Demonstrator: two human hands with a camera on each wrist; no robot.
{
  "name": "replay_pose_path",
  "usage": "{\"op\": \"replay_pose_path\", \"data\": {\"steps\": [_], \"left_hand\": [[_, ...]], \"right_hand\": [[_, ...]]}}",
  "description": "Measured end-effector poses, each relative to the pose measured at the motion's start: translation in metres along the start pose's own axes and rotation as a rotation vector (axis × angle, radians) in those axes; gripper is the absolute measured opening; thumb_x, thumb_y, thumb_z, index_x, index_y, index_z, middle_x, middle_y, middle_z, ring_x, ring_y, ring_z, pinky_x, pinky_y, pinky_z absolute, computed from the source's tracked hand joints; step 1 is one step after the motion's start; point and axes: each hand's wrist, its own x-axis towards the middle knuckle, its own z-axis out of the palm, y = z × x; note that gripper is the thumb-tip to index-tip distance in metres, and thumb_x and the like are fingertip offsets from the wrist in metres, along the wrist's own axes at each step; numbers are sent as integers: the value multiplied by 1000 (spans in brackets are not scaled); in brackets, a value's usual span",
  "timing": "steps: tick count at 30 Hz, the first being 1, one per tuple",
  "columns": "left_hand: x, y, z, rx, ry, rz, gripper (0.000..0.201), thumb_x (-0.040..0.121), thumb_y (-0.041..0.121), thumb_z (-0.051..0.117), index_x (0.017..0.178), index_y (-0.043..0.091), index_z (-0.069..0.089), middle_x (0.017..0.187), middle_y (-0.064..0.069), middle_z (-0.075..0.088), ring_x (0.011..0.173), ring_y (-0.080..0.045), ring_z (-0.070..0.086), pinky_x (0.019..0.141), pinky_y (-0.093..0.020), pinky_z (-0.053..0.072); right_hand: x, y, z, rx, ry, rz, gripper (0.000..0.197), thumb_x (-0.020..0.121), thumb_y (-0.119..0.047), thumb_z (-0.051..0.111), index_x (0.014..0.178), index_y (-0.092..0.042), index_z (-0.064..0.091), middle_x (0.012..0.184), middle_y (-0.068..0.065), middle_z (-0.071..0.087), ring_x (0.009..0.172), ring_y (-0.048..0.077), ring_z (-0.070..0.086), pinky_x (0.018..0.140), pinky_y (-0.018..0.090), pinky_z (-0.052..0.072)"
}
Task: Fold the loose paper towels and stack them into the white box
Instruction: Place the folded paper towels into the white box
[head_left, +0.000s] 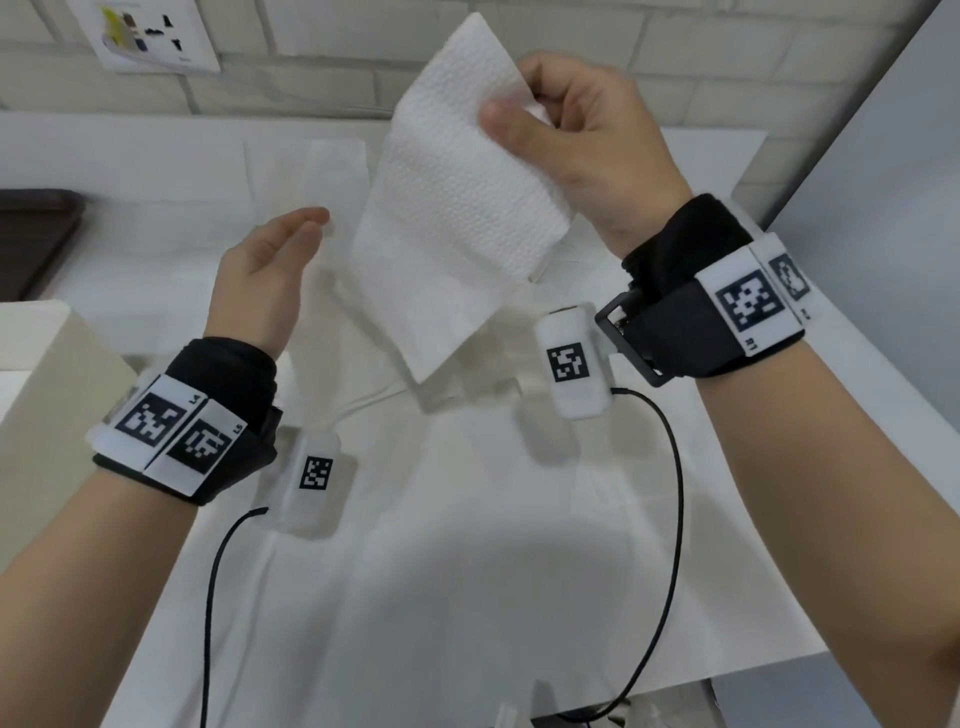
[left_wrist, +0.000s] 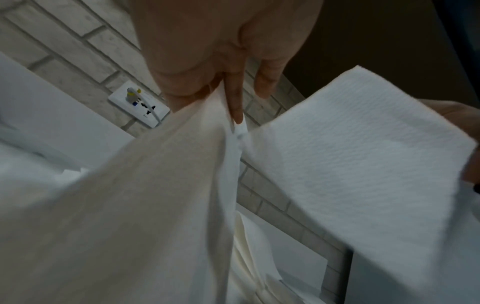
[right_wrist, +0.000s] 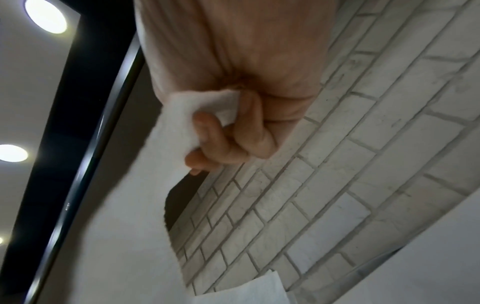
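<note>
My right hand (head_left: 506, 106) is raised in front of the brick wall and pinches the top corner of a white embossed paper towel (head_left: 457, 208), which hangs down unfolded above the table. In the right wrist view the fingers (right_wrist: 207, 139) curl round that corner of the paper towel (right_wrist: 179, 115). My left hand (head_left: 317, 221) is lower and to the left. In the left wrist view, thumb and forefinger (left_wrist: 235, 98) pinch a thin sheet (left_wrist: 155, 185) that drapes down past the wrist, beside the textured towel (left_wrist: 363, 156). The white box (head_left: 47, 374) stands at the left edge.
Another flat paper towel (head_left: 306, 161) lies on the white table (head_left: 467, 571) near the wall. A dark brown tray (head_left: 36, 234) sits at the far left. A wall socket plate (head_left: 150, 31) is up on the bricks. Black cables (head_left: 670, 467) trail from both wristbands.
</note>
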Motion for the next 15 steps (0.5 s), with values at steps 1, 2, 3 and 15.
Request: {"op": "replay_pose_path", "data": {"steps": [1, 2, 3, 15], "left_hand": [[2, 1, -4, -6, -15, -1, 23, 92, 29, 49, 107, 24, 65, 124, 0, 61, 115, -12, 54, 107, -29, 37], [2, 2, -6, -10, -32, -4, 24, 89, 34, 49, 103, 27, 67, 123, 0, 62, 118, -15, 54, 109, -36, 36], [4, 3, -9, -10, -43, -13, 25, 88, 38, 47, 97, 33, 69, 123, 0, 63, 119, -16, 54, 109, -39, 35], [-29, 10, 10, -39, -180, -6, 17, 88, 23, 61, 72, 18, 64, 57, 16, 66, 52, 1, 59, 52, -12, 46]], "right_hand": [[1, -4, 1, 15, -29, 8, 5, 87, -12, 59, 81, -13, 59, 82, -3, 64, 78, 7, 62, 75, 22, 49], [1, -8, 1, 31, -62, 19, 7, 87, -10, 59, 81, -13, 59, 81, -5, 65, 77, 6, 63, 74, 20, 49], [1, -10, 2, 48, -97, 33, 8, 88, -9, 59, 81, -13, 59, 78, -9, 67, 75, 4, 64, 73, 18, 49], [13, 28, 38, -313, -24, 142, 22, 85, -18, 64, 70, -27, 52, 73, -11, 57, 69, 0, 55, 68, 15, 44]]}}
